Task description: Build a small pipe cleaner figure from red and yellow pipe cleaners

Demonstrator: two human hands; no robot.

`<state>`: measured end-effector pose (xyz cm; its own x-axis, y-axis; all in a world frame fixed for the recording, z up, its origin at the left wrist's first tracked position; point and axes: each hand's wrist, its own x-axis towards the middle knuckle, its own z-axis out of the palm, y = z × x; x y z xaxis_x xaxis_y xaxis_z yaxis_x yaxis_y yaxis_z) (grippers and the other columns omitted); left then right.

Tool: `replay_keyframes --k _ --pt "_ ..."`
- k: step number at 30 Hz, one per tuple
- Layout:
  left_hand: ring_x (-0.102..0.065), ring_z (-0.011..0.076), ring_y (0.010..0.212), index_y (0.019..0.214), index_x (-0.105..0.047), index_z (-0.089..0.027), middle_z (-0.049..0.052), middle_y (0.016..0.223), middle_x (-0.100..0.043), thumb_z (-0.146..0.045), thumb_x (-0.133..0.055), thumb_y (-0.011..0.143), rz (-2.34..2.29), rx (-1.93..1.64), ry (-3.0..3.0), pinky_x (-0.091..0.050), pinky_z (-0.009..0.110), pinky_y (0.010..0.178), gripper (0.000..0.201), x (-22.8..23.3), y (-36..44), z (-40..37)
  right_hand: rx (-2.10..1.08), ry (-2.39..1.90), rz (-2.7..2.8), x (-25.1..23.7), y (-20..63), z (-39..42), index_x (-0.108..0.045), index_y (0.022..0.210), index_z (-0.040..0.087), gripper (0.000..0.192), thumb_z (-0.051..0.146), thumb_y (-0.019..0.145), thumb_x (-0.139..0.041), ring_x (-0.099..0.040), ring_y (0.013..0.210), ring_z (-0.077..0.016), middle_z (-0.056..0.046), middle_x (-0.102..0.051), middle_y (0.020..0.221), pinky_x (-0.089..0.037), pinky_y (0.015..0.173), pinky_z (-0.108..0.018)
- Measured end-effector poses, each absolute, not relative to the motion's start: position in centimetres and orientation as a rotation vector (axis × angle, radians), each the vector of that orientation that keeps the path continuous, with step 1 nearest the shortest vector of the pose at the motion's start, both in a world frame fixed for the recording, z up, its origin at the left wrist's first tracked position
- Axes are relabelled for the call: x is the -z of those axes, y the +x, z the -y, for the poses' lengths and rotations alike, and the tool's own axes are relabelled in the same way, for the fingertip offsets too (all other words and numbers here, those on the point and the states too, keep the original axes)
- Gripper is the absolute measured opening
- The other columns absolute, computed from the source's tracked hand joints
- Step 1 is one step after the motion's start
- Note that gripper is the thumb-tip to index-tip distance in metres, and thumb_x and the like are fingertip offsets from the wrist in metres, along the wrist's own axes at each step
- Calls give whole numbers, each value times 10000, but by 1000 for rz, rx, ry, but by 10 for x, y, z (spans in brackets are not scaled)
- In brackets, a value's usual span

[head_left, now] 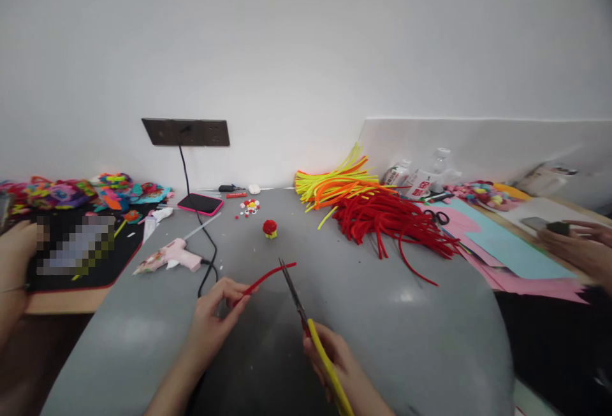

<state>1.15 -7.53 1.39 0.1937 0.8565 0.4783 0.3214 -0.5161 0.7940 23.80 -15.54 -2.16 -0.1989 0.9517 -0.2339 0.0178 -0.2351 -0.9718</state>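
Note:
Pinched in my left hand (217, 314) is a red pipe cleaner (270, 273), its free end pointing right. My right hand (335, 362) grips yellow-handled scissors (306, 320), whose blades point up and away from me and meet the pipe cleaner close to its free end. Whether the blades are parted around it is hard to tell. Beyond the blades, a small red ball-shaped piece with a yellow base (270, 229) stands on the grey table (406, 339).
A pink glue gun (174, 255) with a black cord lies left, near a phone (201, 204). Small beads (250, 207) are scattered behind. Red pipe cleaners (392, 218) and yellow-orange ones (335, 183) are piled at right. Other people's hands (574, 244) show at both sides.

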Motion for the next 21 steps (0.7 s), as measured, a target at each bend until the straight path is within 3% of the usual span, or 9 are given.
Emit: replay_keyframes --k 6,9,12,15,18,21 --pt "-662 160 640 842 -627 -217 42 804 -746 -244 -626 822 -1193 -1181 1956 -479 230 542 33 -16 8 77 -1550 -1379 1181 32 238 155 -437 724 204 613 815 727 -493 -305 411 -48 65 -351 565 -218 329 -173" --pt "-619 143 548 1028 -599 -242 17 763 -742 -273 -648 805 -1199 -1094 1957 -446 215 488 230 -16 0 76 -1541 -1390 1160 34 239 154 -437 714 206 626 829 708 -493 -275 382 -39 73 -340 546 -192 312 -178" --pt "-555 130 478 1079 -613 -254 8 747 -724 -318 -683 778 -1215 -999 2031 -422 218 458 317 -21 -16 73 -1529 -1384 1157 29 241 152 -422 693 211 637 844 687 -493 -269 387 -42 80 -317 537 -204 327 -184" --pt "-590 155 577 1068 -658 -259 49 909 -720 -354 -706 748 -1346 -1069 2129 -459 244 524 336 -31 -32 68 -1519 -1401 1155 22 244 152 -424 706 209 650 854 672 -494 -267 401 -44 80 -312 560 -229 348 -189" --pt "-642 224 833 1033 -675 -253 80 1061 -691 -361 -663 785 -1481 -1217 2156 -508 314 753 271 -40 -37 63 -1517 -1406 1175 21 246 153 -445 729 205 629 830 695 -508 -282 433 -59 73 -309 565 -226 367 -192" --pt "-626 265 1032 1041 -675 -253 85 1091 -697 -362 -635 810 -1430 -1139 2147 -470 375 918 259 -45 -23 60 -1507 -1356 1223 27 246 155 -448 715 202 596 795 735 -510 -290 474 -71 63 -298 568 -217 392 -193"
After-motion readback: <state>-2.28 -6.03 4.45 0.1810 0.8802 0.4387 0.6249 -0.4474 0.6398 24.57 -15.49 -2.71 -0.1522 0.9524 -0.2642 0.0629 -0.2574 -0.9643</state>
